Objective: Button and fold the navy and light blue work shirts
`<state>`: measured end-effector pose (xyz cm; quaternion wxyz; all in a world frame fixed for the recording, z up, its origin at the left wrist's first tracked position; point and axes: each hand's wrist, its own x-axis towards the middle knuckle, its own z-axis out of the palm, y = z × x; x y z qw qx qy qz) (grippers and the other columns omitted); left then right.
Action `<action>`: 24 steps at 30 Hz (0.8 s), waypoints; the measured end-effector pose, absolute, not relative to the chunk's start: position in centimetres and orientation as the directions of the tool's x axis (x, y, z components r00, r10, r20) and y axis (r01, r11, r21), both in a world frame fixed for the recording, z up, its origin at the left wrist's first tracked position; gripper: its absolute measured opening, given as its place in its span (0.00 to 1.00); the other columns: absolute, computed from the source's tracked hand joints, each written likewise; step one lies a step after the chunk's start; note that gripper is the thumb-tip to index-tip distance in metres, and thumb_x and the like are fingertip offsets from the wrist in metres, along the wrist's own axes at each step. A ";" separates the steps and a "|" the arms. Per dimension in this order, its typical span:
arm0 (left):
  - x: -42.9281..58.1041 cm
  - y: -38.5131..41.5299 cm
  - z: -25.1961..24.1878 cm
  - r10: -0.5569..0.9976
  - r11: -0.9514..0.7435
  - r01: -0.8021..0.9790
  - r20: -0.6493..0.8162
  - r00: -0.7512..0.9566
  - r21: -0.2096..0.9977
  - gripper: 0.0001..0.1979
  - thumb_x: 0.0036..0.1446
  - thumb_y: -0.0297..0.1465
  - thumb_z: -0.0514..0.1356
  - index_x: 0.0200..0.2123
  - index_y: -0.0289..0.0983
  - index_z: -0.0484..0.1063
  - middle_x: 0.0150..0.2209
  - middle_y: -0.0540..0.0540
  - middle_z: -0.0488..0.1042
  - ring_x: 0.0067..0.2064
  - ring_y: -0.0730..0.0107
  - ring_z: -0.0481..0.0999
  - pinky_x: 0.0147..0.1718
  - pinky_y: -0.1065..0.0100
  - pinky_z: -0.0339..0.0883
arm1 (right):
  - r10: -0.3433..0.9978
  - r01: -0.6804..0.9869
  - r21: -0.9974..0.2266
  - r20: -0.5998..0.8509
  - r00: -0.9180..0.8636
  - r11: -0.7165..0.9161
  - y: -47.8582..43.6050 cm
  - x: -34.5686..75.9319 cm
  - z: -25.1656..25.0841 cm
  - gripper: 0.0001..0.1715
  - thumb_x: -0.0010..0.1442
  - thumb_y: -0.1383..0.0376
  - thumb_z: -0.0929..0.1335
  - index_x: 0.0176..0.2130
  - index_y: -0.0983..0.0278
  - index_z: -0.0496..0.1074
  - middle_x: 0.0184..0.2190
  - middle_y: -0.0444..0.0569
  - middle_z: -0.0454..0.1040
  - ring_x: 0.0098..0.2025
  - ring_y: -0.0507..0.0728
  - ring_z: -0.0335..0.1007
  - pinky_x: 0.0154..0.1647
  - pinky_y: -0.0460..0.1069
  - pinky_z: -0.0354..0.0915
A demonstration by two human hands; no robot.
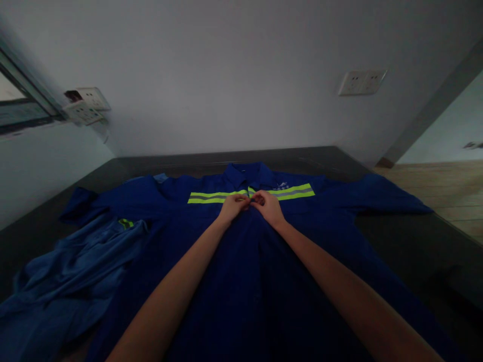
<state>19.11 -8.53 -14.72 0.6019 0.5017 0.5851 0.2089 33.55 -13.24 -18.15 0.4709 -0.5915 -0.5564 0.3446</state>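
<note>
A dark blue work shirt (pixel 324 216) lies spread flat, front up, on a dark table (pixel 415 241), collar at the far side and sleeves stretched out left and right. A yellow-green reflective stripe (pixel 211 197) crosses its chest. Both my arms reach forward over it. My left hand (pixel 233 207) and my right hand (pixel 268 205) meet at the centre front placket just under the stripe, fingers pinched together on the shirt's edges there. What sits between the fingertips is too small to make out.
A lighter blue garment (pixel 71 271) with a small reflective patch lies crumpled at the table's left. Wall sockets (pixel 361 82) are on the back wall, and more sockets (pixel 85 104) on the left wall by a window. Wooden floor (pixel 445 186) shows at right.
</note>
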 end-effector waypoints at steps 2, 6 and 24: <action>19.1 -8.5 -14.7 0.838 0.398 0.335 -0.487 0.247 0.854 0.10 0.45 0.33 0.69 0.29 0.32 0.75 0.20 0.51 0.74 0.23 0.76 0.73 0.27 0.74 0.68 | 0.982 0.330 -0.942 0.117 0.149 0.063 -13.3 33.5 -18.1 0.07 0.50 0.69 0.71 0.32 0.62 0.70 0.27 0.44 0.71 0.29 0.54 0.67 0.32 0.49 0.63; 19.0 -8.5 -14.4 0.835 0.392 0.329 -0.483 0.266 0.859 0.10 0.44 0.33 0.69 0.28 0.33 0.76 0.22 0.50 0.75 0.24 0.75 0.73 0.29 0.73 0.68 | 0.981 0.332 -0.941 0.121 0.153 0.064 -13.3 33.5 -18.0 0.06 0.50 0.70 0.70 0.32 0.62 0.70 0.26 0.43 0.71 0.28 0.54 0.67 0.32 0.48 0.63; 19.2 -8.4 -13.9 0.817 0.517 0.240 -0.557 0.149 0.822 0.11 0.38 0.32 0.72 0.23 0.32 0.75 0.21 0.49 0.75 0.23 0.76 0.72 0.26 0.74 0.67 | 0.971 0.393 -0.909 0.203 0.126 0.139 -13.7 33.4 -17.3 0.04 0.54 0.68 0.69 0.34 0.62 0.70 0.31 0.47 0.72 0.32 0.56 0.67 0.36 0.51 0.63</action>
